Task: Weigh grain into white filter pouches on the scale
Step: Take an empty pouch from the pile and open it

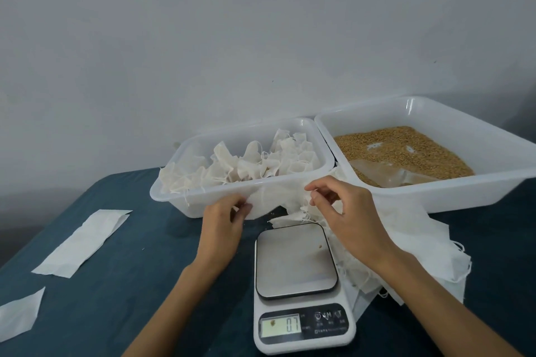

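Both hands hold one white filter pouch just beyond the scale.

The left hand (223,219) pinches the pouch (265,201) at its left edge, and the right hand (345,211) has curled fingers at its right side, where thin strings make the exact grip hard to tell. The pouch hangs in front of the pouch tray (232,197), far of the scale (298,284), whose platform is bare but for a few specks. The grain tray (435,194) sits far right. Loose pouches (420,255) crowd the scale's right side, partly hidden by the right forearm; the blue desk (145,255) lies open on the left.
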`<state>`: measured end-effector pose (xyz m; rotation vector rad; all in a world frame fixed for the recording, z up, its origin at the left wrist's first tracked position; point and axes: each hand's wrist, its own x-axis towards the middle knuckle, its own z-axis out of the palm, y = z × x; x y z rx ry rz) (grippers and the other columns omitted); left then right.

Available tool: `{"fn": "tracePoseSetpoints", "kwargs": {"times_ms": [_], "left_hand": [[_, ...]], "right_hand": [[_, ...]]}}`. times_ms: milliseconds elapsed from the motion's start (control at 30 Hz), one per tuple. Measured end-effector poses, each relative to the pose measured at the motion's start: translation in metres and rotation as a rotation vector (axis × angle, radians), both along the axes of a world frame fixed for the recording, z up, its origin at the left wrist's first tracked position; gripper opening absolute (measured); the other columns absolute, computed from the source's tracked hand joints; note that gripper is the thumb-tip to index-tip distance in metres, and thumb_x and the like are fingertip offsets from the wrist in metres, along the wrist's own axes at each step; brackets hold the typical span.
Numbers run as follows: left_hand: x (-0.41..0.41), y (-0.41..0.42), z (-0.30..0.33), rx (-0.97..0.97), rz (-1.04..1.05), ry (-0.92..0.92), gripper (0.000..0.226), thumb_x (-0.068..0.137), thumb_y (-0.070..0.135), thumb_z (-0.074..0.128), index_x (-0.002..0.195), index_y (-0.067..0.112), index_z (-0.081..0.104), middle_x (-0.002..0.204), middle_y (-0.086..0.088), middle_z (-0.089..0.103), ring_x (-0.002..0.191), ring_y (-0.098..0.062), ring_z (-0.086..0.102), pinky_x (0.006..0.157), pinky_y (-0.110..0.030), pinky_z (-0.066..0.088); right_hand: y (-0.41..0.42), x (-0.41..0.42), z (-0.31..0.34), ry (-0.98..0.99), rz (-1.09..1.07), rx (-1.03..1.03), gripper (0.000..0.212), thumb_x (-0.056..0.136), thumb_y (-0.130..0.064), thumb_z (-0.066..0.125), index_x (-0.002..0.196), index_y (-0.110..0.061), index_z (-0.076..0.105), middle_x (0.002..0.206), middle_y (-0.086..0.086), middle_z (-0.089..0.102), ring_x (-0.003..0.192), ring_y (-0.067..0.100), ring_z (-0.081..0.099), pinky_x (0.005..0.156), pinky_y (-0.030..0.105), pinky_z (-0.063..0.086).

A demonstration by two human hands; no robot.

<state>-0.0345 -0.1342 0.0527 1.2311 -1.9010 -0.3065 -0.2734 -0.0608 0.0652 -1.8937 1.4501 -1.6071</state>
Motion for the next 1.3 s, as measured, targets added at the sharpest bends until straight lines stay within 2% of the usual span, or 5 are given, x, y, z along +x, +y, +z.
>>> {"fn": "tracePoseSetpoints", "kwargs": {"times_ms": [233, 667, 967, 1100, 1300], "left_hand": [[-0.047, 0.035, 0.020, 0.471, -0.318, 0.702, 0.012, 0.099, 0.007, 0.068, 0.090, 0.000, 0.072, 0.076, -0.005, 0.063, 0.067, -0.012, 0.050, 0.064, -0.023, 0.045], [-0.057, 0.046, 0.003, 0.240, -0.316, 0.451, 0.029, 0.088, 0.005, 0.081, 0.072, 0.015, 0.060, 0.068, 0.005, 0.061, 0.068, -0.017, 0.057, 0.071, -0.038, 0.051], [-0.061, 0.051, -0.001, -0.076, -0.235, 0.214, 0.031, 0.082, -0.004, 0.081, 0.072, 0.012, 0.057, 0.071, 0.006, 0.056, 0.068, -0.010, 0.048, 0.062, -0.023, 0.040], [-0.062, 0.056, 0.002, -0.013, -0.263, 0.311, 0.016, 0.083, 0.010, 0.078, 0.085, 0.020, 0.065, 0.078, 0.005, 0.062, 0.075, -0.017, 0.057, 0.071, -0.027, 0.049], [-0.064, 0.057, 0.006, 0.205, -0.376, 0.598, 0.016, 0.091, 0.040, 0.074, 0.087, 0.025, 0.073, 0.084, 0.000, 0.073, 0.080, -0.013, 0.066, 0.075, -0.024, 0.053]], "right_hand": [[-0.003, 0.002, 0.002, -0.289, 0.227, 0.203, 0.028, 0.089, -0.047, 0.071, 0.114, -0.035, 0.069, 0.104, -0.008, 0.071, 0.088, 0.016, 0.067, 0.077, 0.032, 0.057], [-0.002, 0.001, 0.007, -0.495, 0.379, 0.370, 0.047, 0.083, -0.037, 0.072, 0.125, -0.017, 0.066, 0.105, 0.005, 0.075, 0.095, 0.017, 0.071, 0.085, 0.031, 0.056], [-0.002, 0.002, 0.003, -0.503, 0.373, 0.270, 0.021, 0.096, -0.018, 0.067, 0.090, 0.000, 0.077, 0.080, 0.012, 0.073, 0.077, 0.019, 0.071, 0.079, 0.029, 0.058], [-0.004, -0.002, 0.001, -0.421, 0.256, 0.195, 0.020, 0.092, -0.019, 0.072, 0.083, -0.002, 0.074, 0.074, 0.022, 0.066, 0.070, 0.022, 0.064, 0.075, 0.029, 0.056], [-0.005, 0.006, -0.007, -0.144, 0.016, 0.037, 0.025, 0.081, -0.020, 0.084, 0.071, -0.019, 0.061, 0.077, -0.009, 0.069, 0.075, 0.008, 0.066, 0.072, 0.021, 0.052]]}}
